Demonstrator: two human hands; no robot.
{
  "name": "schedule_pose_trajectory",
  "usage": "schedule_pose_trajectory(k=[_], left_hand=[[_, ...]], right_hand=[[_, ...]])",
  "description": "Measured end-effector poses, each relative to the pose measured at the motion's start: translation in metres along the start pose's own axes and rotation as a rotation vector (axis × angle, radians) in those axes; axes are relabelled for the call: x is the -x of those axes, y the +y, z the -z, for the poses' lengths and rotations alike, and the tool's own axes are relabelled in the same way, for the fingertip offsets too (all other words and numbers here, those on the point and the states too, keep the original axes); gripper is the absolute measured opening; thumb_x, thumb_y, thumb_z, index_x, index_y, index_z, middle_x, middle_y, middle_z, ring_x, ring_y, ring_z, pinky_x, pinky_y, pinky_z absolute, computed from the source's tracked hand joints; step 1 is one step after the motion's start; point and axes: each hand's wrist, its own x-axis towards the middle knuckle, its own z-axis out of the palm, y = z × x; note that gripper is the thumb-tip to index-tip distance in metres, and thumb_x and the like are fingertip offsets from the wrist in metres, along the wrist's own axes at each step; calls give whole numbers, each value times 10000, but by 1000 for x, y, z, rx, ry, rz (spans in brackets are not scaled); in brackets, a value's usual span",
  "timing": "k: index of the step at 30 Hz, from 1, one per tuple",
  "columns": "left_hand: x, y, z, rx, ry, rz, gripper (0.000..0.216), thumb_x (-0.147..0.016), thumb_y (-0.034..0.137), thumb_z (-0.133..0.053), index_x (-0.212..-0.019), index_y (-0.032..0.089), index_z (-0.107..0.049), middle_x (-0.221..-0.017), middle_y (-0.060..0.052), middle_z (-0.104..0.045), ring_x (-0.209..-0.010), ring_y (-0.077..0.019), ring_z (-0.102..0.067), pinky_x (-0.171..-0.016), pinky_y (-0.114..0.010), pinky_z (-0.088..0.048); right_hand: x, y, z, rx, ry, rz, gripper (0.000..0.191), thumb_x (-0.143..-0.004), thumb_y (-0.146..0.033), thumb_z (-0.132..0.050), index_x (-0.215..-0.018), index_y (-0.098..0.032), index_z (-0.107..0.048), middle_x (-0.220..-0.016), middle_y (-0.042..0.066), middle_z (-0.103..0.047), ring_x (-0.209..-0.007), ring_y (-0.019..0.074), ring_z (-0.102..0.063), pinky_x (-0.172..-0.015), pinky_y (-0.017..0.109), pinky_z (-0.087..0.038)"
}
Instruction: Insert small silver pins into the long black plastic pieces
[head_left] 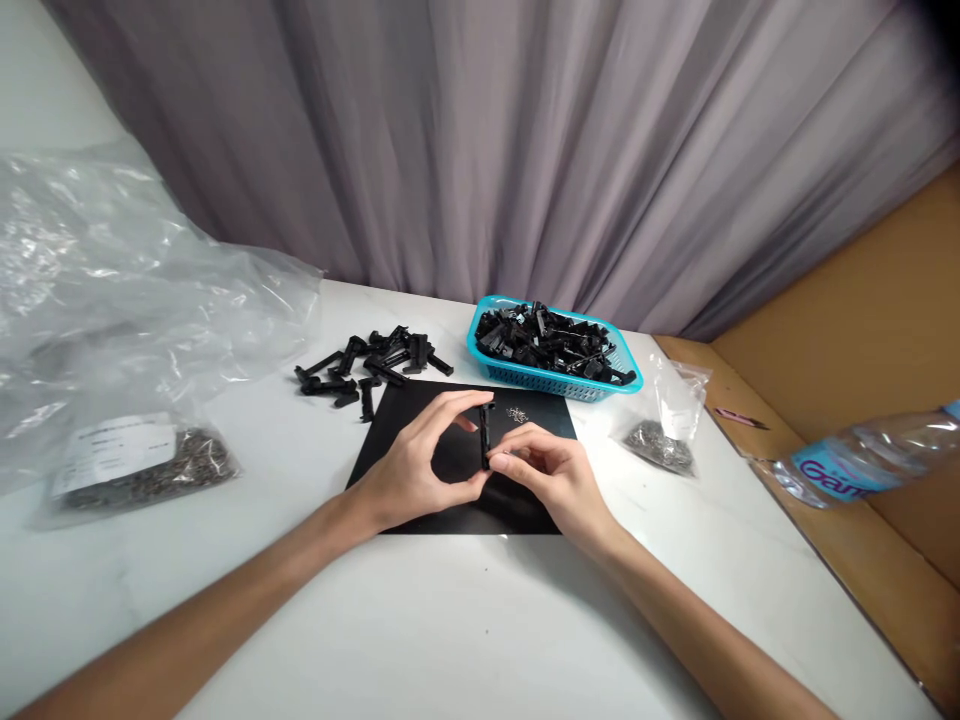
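Note:
My left hand (424, 460) grips a slim black plastic part (485, 437) by its two ends, thumb below and fingertips above. Held nearly upright, the part is over a black mat (442, 500). At its lower end, my right hand (551, 475) is closed in a pinch, with thumb and fingers touching or very near the part. Whatever those fingertips hold is too small to make out. A little pile of tiny metal pieces (517, 415) lies on the mat behind my right hand.
Loose black plastic parts (375, 360) lie at the back left. Behind the mat stands a blue basket (517, 378) full of black parts. Bags of small metal pieces lie left (150, 465) and right (660, 445). A water bottle (847, 470) is far right; clear plastic sheeting (172, 310) covers the left.

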Motion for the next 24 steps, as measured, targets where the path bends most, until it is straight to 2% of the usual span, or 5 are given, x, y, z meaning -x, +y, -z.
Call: schedule_pose_trajectory(k=[6,14,19,24], left_hand=[[1,1,0,-15,-3,-34,724,-799,154,-735,-1463,265,-468,-1386,-100,-594,-1165,-259,-651,-995,-437,-607],[0,4,1,-16,-37,-55,739,-765,135,-749,-1446,255,-485,-1365,-104,-598,-1179,-261,-642,-1000,-423,-605],[0,4,0,-15,-44,-82,722,-779,122,-732,-1446,254,-489,-1360,-103,-612,-1271,-279,-612,-1047,-431,-583],[-1,4,-1,-11,-35,-79,711,-783,140,-747,-1444,231,-500,-1353,-103,-615,-1227,-260,-627,-1016,-396,-593]], right_hand=[[0,-4,10,91,-108,71,195,-890,-425,-772,-872,-233,-798,-938,51,-713,-839,191,-639,-700,311,-489],[1,-16,26,229,-330,189,192,-990,-380,-659,-994,-244,-795,-995,58,-702,-931,204,-657,-815,344,-521],[0,-15,26,271,-331,191,189,-996,-369,-651,-962,-234,-778,-971,51,-697,-887,192,-639,-778,329,-505],[1,-16,24,260,-303,181,169,-1001,-341,-646,-946,-216,-745,-970,49,-682,-900,187,-633,-779,312,-488]])
